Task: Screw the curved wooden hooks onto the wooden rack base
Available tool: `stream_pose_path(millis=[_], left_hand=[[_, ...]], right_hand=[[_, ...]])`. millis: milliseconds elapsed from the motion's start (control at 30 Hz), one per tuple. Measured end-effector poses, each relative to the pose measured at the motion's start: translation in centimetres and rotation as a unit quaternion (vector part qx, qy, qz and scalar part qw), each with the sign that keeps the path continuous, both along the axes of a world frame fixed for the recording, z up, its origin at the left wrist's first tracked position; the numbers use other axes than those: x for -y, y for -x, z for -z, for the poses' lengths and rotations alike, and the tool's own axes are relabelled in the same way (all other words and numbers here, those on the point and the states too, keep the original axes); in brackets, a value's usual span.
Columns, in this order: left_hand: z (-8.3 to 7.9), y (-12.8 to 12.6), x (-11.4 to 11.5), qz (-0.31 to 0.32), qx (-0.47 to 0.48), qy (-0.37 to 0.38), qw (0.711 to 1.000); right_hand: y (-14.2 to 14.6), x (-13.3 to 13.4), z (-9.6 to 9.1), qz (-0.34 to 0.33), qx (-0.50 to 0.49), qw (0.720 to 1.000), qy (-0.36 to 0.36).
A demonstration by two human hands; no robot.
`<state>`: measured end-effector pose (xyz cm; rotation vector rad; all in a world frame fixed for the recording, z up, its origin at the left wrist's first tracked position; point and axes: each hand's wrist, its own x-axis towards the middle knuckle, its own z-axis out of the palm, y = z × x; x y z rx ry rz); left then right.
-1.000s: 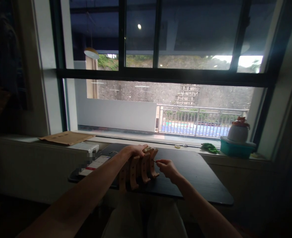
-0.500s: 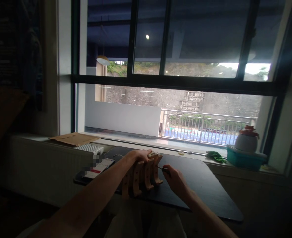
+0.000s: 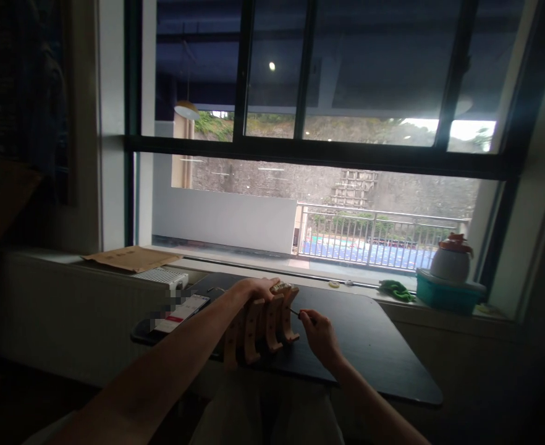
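Note:
A wooden rack (image 3: 275, 327) with several curved, hook-ended slats stands near the middle of the black table. My left hand (image 3: 259, 288) grips its far upper edge from the left; its fingertips are partly hidden. Beside that hand, a pale patterned part (image 3: 280, 287) shows at the rack's top. In my right hand (image 3: 319, 334), fingers closed, is a screwdriver (image 3: 295, 313) whose thin shaft points left at the rightmost slat. Whether its tip sits in a screw is too small to tell.
On the black table (image 3: 369, 346) a phone (image 3: 182, 314) lies at the left. Along the sill are a brown paper envelope (image 3: 133, 258), a green cloth (image 3: 396, 290) and a teal box (image 3: 446, 293) with a white-and-orange bottle (image 3: 451, 262) on top. A window stands behind.
The whole view has shifted slightly, moving everything a little left. My right hand has turned a little around the screwdriver's handle. My left hand keeps its place on the rack.

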<state>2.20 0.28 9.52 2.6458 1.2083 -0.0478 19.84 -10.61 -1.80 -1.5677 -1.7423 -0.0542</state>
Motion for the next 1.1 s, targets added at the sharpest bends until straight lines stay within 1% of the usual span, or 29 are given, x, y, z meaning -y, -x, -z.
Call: stream_pose_path(millis=[67, 167, 267, 367, 467, 533, 633, 767, 867, 933, 1000, 1100], left_hand=[[-0.1, 0.0, 0.2, 0.004, -0.002, 0.000, 1.000], [-0.2, 0.0, 0.4, 0.005, -0.003, 0.003, 1.000], [-0.1, 0.0, 0.3, -0.004, -0.003, 0.006, 1.000], [0.1, 0.0, 0.0, -0.011, 0.002, 0.006, 1.000], [0.3, 0.0, -0.3, -0.009, 0.004, 0.011, 1.000], [0.3, 0.0, -0.3, -0.009, 0.005, 0.013, 1.000], [0.3, 0.0, -0.2, -0.008, 0.007, 0.011, 1.000], [0.2, -0.1, 0.0, -0.006, 0.008, 0.010, 1.000], [0.2, -0.2, 0.0, -0.006, 0.005, 0.011, 1.000], [0.2, -0.2, -0.1, -0.006, 0.004, 0.012, 1.000], [0.2, -0.2, -0.2, -0.008, 0.003, 0.013, 1.000], [0.2, -0.1, -0.3, -0.011, 0.001, 0.018, 1.000]], right_hand=[[0.0, -0.4, 0.1, 0.002, -0.018, 1.000, 0.004], [0.0, -0.2, -0.4, 0.005, -0.004, 1.000, 0.012], [0.1, 0.6, -1.4, 0.009, 0.051, 0.999, 0.017], [0.3, 1.4, -2.3, -0.010, 0.129, 0.992, 0.013], [0.1, 1.7, -2.7, -0.037, 0.187, 0.982, 0.016], [0.0, 1.7, -2.6, -0.044, 0.200, 0.979, 0.021], [0.1, 1.5, -2.1, -0.031, 0.178, 0.983, 0.025], [0.4, 0.9, -1.0, 0.019, 0.093, 0.995, 0.038], [0.2, 0.1, -0.6, 0.026, 0.041, 0.997, 0.063], [-0.3, -0.2, -0.8, 0.022, 0.031, 0.996, 0.078], [-0.7, -0.1, -1.4, 0.021, 0.038, 0.996, 0.081], [-0.8, 0.6, -2.5, 0.025, 0.080, 0.995, 0.061]])
